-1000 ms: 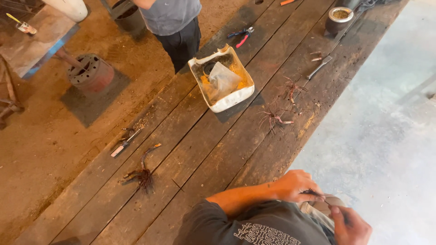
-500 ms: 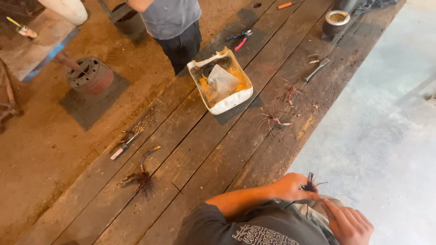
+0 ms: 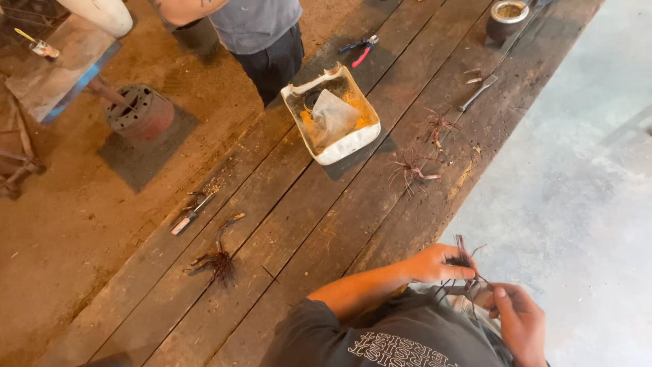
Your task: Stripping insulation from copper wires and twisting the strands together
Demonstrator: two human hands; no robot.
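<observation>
Copper wire bundle (image 3: 464, 261) pinched in left hand (image 3: 435, 264) fingers; right hand (image 3: 519, 319) apparently gripping strands.

- Long surface (image 3: 319, 224) of dark, worn wooden planks, running diagonally through the view, scuffed and stained.
- Pale grey concrete floor (image 3: 584, 177) to the right, smooth and evenly lit.
- Reddish-brown dirt floor (image 3: 75, 258) to the left, dusty and littered with specks.
- Rusty round metal part (image 3: 139, 112) standing on a dark mat there.
- Soft daylight, faint shadows.
</observation>
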